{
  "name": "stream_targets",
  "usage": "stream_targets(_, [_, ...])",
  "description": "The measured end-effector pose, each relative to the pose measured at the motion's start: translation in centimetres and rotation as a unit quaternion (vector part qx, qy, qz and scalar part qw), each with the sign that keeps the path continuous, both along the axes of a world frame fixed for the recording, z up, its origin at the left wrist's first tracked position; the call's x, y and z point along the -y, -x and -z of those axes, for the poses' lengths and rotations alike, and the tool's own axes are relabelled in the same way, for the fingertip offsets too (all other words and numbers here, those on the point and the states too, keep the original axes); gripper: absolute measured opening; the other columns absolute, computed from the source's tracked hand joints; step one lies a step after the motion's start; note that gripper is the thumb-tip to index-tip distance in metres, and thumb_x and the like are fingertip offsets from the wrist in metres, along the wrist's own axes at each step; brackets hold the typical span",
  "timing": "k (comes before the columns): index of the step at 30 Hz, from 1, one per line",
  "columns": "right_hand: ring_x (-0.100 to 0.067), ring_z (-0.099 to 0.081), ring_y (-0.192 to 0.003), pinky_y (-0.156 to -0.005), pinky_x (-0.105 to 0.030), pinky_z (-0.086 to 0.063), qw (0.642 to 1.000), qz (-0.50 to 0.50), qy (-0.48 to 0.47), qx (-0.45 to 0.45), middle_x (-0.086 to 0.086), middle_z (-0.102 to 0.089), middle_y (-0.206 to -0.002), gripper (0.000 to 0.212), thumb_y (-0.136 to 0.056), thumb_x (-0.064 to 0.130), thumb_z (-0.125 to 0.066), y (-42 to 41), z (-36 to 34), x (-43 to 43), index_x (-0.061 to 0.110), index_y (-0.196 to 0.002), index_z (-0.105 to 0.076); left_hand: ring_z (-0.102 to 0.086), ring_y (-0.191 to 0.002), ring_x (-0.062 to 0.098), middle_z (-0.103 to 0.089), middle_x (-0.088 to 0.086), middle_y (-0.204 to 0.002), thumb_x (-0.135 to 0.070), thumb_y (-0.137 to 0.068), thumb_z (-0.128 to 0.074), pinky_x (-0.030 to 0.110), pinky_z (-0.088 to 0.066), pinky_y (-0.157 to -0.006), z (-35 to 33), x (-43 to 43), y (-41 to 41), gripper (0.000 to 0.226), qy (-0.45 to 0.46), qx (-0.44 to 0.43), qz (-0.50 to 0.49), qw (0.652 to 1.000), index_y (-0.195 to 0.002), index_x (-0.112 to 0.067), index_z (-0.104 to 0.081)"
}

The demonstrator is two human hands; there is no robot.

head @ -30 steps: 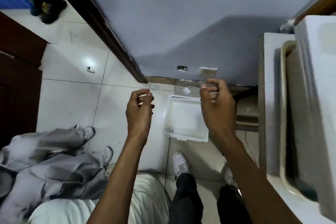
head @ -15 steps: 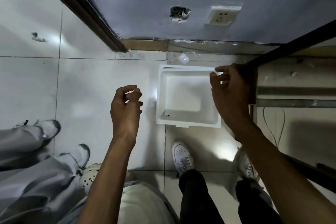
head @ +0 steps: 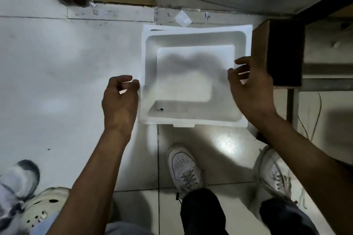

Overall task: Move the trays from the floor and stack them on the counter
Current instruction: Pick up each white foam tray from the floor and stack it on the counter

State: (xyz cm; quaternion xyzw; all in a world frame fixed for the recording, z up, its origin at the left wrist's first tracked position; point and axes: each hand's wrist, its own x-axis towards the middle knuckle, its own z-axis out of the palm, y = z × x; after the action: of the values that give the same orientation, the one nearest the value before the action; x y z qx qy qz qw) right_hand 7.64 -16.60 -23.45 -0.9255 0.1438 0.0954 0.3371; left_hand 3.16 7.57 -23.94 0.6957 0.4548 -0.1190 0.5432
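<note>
- Head view: white foam tray (head: 193, 78) lying on tiled floor (head: 57, 63), near the wall.
- Left hand (head: 119, 101) beside tray's left rim, grip narrow, fingers curled, empty.
- Right hand (head: 250, 89) over right rim, grip wide, holding nothing.

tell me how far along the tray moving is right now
Done: nothing visible here; the counter is out of view. In hand: nothing yet. The left hand and right hand flank the white tray, fingers curled, not gripping. Left: grasp it, lift it off the floor, stack it on the counter.
</note>
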Motion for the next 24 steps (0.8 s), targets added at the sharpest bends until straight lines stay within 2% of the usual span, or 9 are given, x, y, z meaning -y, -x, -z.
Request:
stream_targets(3, [-0.014, -0.057, -0.105, -0.087, -0.028, -0.049, 0.999, 0.003, 0.038, -0.003, -0.007, -0.059, -0.119, 0.033, -0.095, 0.026, -0.06, 0.4, 2.4, 1.5, 0.014, -0.125, -0.055, -0.06, -0.103, 0.022, -0.063, -0.005, -0.116, -0.027, -0.093, -0.06, 0.033, -0.05, -0.09, 3.4, 0.5, 0.4, 0.028, -0.012, -0.016, 0.011, 1.0, -0.121, -0.024, -0.059])
stream_targets(5, [-0.019, -0.054, -0.111, -0.092, -0.033, -0.049, 0.998, -0.001, 0.067, 0.018, -0.009, -0.056, -0.122, 0.035, -0.093, 0.022, -0.061, 0.7, 3.5, 2.2, 0.012, -0.126, -0.055, -0.057, -0.1, 0.018, -0.06, -0.003, -0.124, -0.028, -0.095, -0.06, 0.024, -0.041, -0.079, 5.2, 0.9, 0.8, 0.033, -0.025, -0.027, 0.014, 0.999, -0.128, -0.025, -0.055])
stream_targets(7, [-0.026, -0.05, -0.116, -0.094, -0.036, -0.047, 0.994, -0.008, 0.103, 0.043, -0.011, -0.053, -0.125, 0.037, -0.091, 0.019, -0.062, 0.9, 4.2, 2.7, 0.012, -0.126, -0.054, -0.055, -0.103, 0.015, -0.058, -0.005, -0.127, -0.028, -0.095, -0.06, 0.025, -0.038, -0.081, 6.4, 1.4, 1.1, 0.04, -0.032, -0.041, 0.018, 0.998, -0.134, -0.025, -0.052])
stream_targets(9, [-0.027, -0.047, -0.12, -0.095, -0.031, -0.043, 0.992, 0.011, 0.116, 0.047, -0.013, -0.049, -0.129, 0.043, -0.088, 0.018, -0.064, 0.7, 4.5, 3.2, 0.011, -0.128, -0.052, -0.056, -0.112, 0.016, -0.057, -0.005, -0.129, -0.028, -0.095, -0.061, 0.028, -0.041, -0.088, 7.0, 1.9, 1.5, 0.044, -0.033, -0.051, 0.023, 0.998, -0.138, -0.026, -0.05])
stream_targets(12, [-0.023, -0.052, -0.116, -0.097, -0.034, -0.048, 0.994, 0.058, 0.087, 0.026, -0.012, -0.051, -0.129, 0.049, -0.087, 0.021, -0.069, 0.2, 4.9, 3.9, 0.012, -0.13, -0.048, -0.055, -0.117, 0.015, -0.056, -0.006, -0.13, -0.026, -0.094, -0.062, 0.031, -0.043, -0.097, 7.8, 2.3, 1.5, 0.047, -0.054, -0.058, 0.04, 0.996, -0.139, -0.026, -0.049])
stream_targets(16, [-0.021, -0.059, -0.11, -0.096, -0.04, -0.052, 0.997, 0.066, 0.037, -0.001, -0.006, -0.06, -0.119, 0.049, -0.088, 0.021, -0.07, -0.3, 5.3, 4.0, 0.012, -0.129, -0.045, -0.058, -0.104, 0.017, -0.058, -0.006, -0.124, -0.024, -0.093, -0.064, 0.029, -0.044, -0.089, 8.5, 2.1, 1.1, 0.045, -0.053, -0.075, 0.026, 0.995, -0.137, -0.025, -0.054])
stream_targets(19, [-0.02, -0.059, -0.108, -0.093, -0.031, -0.051, 0.996, 0.077, 0.029, 0.018, -0.005, -0.058, -0.115, 0.046, -0.089, 0.016, -0.068, -0.5, 5.3, 3.7, 0.009, -0.127, -0.044, -0.063, -0.103, 0.021, -0.064, -0.002, -0.12, -0.02, -0.092, -0.066, 0.033, -0.05, -0.088, 8.6, 2.1, 1.5, 0.037, -0.044, -0.073, -0.004, 0.996, -0.129, -0.024, -0.061])
stream_targets(21, [-0.019, -0.058, -0.108, -0.09, -0.025, -0.05, 0.995, 0.089, 0.021, 0.038, -0.003, -0.055, -0.113, 0.045, -0.089, 0.013, -0.067, -0.5, 5.1, 3.4, 0.007, -0.127, -0.043, -0.064, -0.097, 0.02, -0.066, -0.002, -0.116, -0.019, -0.091, -0.067, 0.031, -0.049, -0.08, 8.5, 2.2, 1.9, 0.034, -0.047, -0.07, -0.009, 0.996, -0.124, -0.024, -0.062])
stream_targets(24, [-0.018, -0.058, -0.108, -0.09, -0.025, -0.051, 0.992, 0.106, 0.009, 0.062, -0.003, -0.055, -0.114, 0.044, -0.088, 0.012, -0.066, -0.6, 4.3, 2.8, 0.005, -0.125, -0.043, -0.064, -0.092, 0.019, -0.065, -0.002, -0.111, -0.022, -0.09, -0.069, 0.031, -0.049, -0.077, 7.9, 2.1, 2.5, 0.034, -0.059, -0.062, -0.007, 0.996, -0.123, -0.024, -0.061])
